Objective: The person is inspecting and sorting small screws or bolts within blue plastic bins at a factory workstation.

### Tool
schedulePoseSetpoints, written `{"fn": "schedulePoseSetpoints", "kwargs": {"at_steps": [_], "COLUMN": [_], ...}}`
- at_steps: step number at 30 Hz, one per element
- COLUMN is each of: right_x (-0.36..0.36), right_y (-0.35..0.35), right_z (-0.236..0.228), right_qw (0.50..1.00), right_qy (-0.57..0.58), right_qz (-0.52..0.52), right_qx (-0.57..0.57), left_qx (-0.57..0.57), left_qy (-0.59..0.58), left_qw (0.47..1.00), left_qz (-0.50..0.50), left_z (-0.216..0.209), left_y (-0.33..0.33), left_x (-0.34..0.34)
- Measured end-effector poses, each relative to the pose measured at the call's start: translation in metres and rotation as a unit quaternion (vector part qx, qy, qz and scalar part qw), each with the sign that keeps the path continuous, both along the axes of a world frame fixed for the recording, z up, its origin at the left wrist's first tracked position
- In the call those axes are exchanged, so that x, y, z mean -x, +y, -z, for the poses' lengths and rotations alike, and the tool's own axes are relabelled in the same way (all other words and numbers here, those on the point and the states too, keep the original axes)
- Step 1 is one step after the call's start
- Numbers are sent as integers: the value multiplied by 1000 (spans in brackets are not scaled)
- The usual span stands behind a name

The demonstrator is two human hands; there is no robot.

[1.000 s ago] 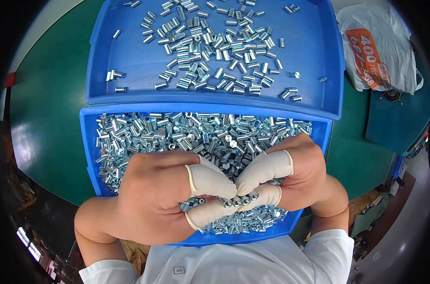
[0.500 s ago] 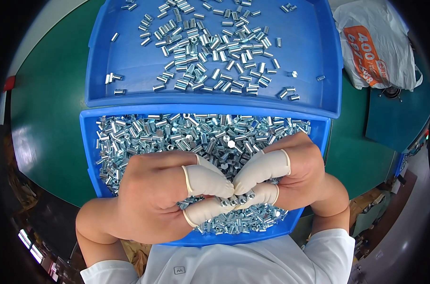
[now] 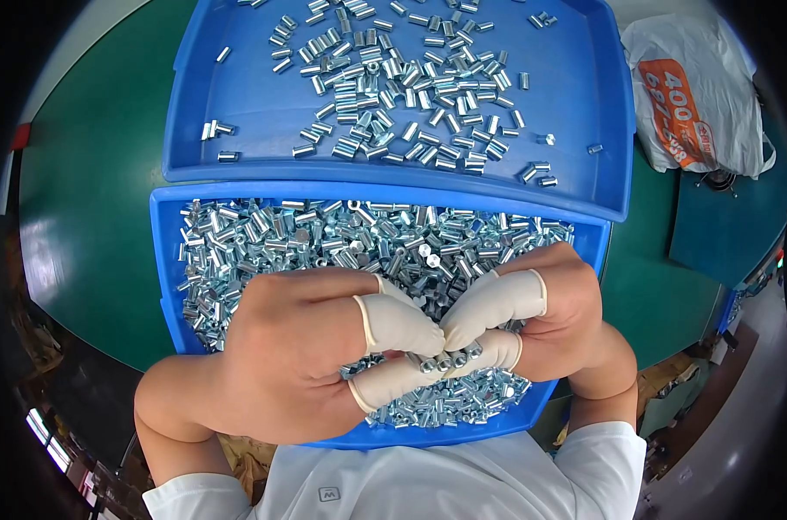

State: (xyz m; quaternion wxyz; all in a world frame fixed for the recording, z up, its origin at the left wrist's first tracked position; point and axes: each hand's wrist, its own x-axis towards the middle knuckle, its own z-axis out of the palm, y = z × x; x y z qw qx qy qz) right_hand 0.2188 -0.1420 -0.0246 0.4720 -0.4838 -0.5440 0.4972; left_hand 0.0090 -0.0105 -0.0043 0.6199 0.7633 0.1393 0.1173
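**Inspector:** Start with the bench.

**Assistant:** A green table (image 3: 98, 217) carries two blue trays. The far tray (image 3: 237, 95) holds a thin scatter of small metal sleeves (image 3: 393, 87). The near tray (image 3: 163, 251) is heaped with the same sleeves (image 3: 324, 238). A white plastic bag (image 3: 697, 95) lies well apart, at the right.

**Inspector:** And the hands?

**Assistant:** Both sit over the near tray, fingertips touching. The left hand (image 3: 289, 347) and right hand (image 3: 545, 316) wear white finger covers (image 3: 398, 325). Thumbs and forefingers are closed narrowly on a short row of sleeves (image 3: 445, 358), held end-on between them, just above the heap.

**Inspector:** Which step?

**Assistant:** In my judgement, checking a pinched row. The next move calls for a steady, even pinch so no sleeve slips back.
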Motion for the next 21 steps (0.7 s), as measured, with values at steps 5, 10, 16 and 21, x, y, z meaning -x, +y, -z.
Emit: {"fn": "schedulePoseSetpoints", "kwargs": {"at_steps": [5, 10, 16, 21], "right_x": [-1, 2, 14, 8], "right_y": [2, 3, 17, 5], "right_z": [-3, -8, 1, -9], "right_qw": [1000, 965, 956, 979], "right_qy": [4, 179, 184, -85], "right_qz": [-6, 69, 218, 176], "right_qx": [21, 178, 67, 59], "left_qx": [4, 117, 146, -16], "left_qy": [-2, 21, -44, 11], "left_qw": [1000, 990, 969, 988], "left_qz": [6, -76, -192, -151], "left_z": [-2, 9, 25, 8], "left_y": [2, 5, 18, 24], "left_x": [0, -11, -22, -3]}}
